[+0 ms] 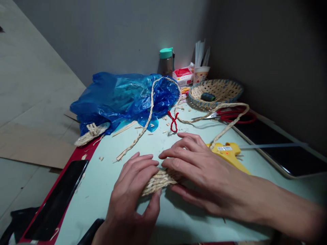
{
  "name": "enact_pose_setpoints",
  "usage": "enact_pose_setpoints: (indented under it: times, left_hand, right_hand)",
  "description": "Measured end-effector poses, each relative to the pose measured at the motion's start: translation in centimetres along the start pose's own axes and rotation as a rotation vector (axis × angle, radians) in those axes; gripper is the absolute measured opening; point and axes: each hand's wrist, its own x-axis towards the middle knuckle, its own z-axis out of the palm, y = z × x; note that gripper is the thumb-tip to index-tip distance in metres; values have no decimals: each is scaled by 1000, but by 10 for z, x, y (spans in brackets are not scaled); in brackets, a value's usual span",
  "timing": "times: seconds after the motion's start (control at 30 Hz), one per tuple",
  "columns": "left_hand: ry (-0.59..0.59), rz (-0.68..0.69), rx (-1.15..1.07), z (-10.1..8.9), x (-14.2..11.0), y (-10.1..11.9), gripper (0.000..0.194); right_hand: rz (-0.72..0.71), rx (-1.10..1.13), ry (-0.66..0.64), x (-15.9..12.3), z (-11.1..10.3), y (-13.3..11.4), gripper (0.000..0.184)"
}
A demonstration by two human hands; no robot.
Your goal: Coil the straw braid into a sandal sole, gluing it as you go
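Between my two hands lies a small woven straw piece (158, 182), made of braided rows set side by side. My left hand (135, 183) grips its left end, thumb below and fingers over the top. My right hand (194, 166) covers the right end, fingers above and thumb underneath, so that end is hidden. Just beyond my right hand is a yellow glue gun (227, 153), partly behind the wrist, with a clear glue stick in its back. A long straw braid (151, 109) loops across the table, one frayed end near my left hand.
Behind are a blue plastic bag (122, 95), a bottle (166, 63), a paper cup (201, 73) and a woven basket (217, 90) holding thread. Red-handled scissors (237, 115) and a tablet (278, 146) lie right, a black phone (58, 200) left. A twisted red cord (174, 122) sits centrally.
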Motion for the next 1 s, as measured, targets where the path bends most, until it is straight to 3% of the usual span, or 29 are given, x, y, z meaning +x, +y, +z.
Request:
enact_pose_setpoints:
  times: [0.43, 0.83, 1.0]
  left_hand:
    - [7, 2, 41, 3, 3, 4, 31]
    - [-22, 141, 154, 3, 5, 0, 38]
    - [-24, 139, 146, 2, 5, -1, 38]
  right_hand:
    - [-4, -81, 78, -3, 13, -4, 14]
    - [-10, -200, 83, -2, 26, -4, 9]
    - [27, -129, 83, -1, 17, -5, 10]
